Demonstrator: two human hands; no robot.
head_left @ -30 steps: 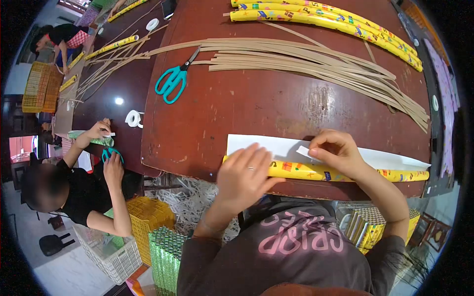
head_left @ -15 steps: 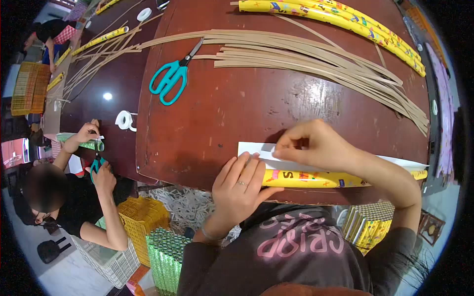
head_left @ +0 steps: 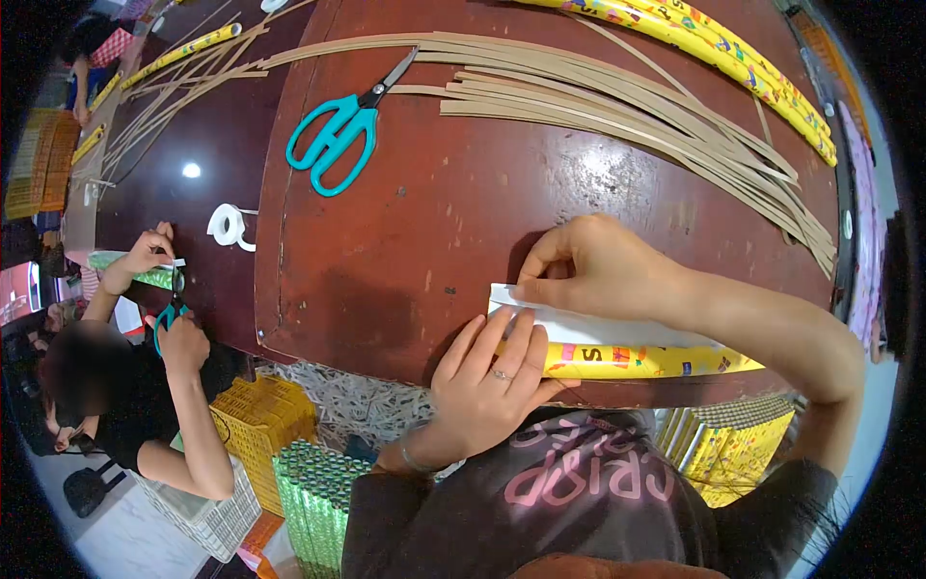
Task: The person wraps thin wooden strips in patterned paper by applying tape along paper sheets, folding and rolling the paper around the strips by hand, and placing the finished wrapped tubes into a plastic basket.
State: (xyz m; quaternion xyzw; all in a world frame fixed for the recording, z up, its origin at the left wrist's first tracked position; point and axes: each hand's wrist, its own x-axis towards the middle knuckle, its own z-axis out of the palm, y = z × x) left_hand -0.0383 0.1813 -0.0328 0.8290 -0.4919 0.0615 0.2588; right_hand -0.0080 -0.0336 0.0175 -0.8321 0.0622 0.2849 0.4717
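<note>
A roll of yellow patterned wrapping paper [head_left: 627,361] lies along the table's near edge, its white underside [head_left: 588,326] showing as a loose flap. My left hand [head_left: 490,381] rests on the roll's left end, fingers stretched out flat over paper and flap. Just beyond it, my right hand [head_left: 593,261] is closed in a pinch at the flap's upper left edge; whether a thin strip is also between the fingertips is hidden. Teal-handled scissors [head_left: 333,145] lie slightly open on the table, touching the long tan strips [head_left: 579,101].
Yellow rolls [head_left: 714,48] lie at the far right of the table [head_left: 415,251]. A white tape roll [head_left: 228,225] is on the left. There, a co-worker's hands [head_left: 183,338] hold scissors and a green roll. Below stand a yellow crate [head_left: 260,415], green rolls [head_left: 313,502] and yellow rolls [head_left: 733,439].
My right hand has shifted slightly left to the flap's corner. My left hand, on the roll, appears a little further right and lower. The whole view has shifted slightly.
</note>
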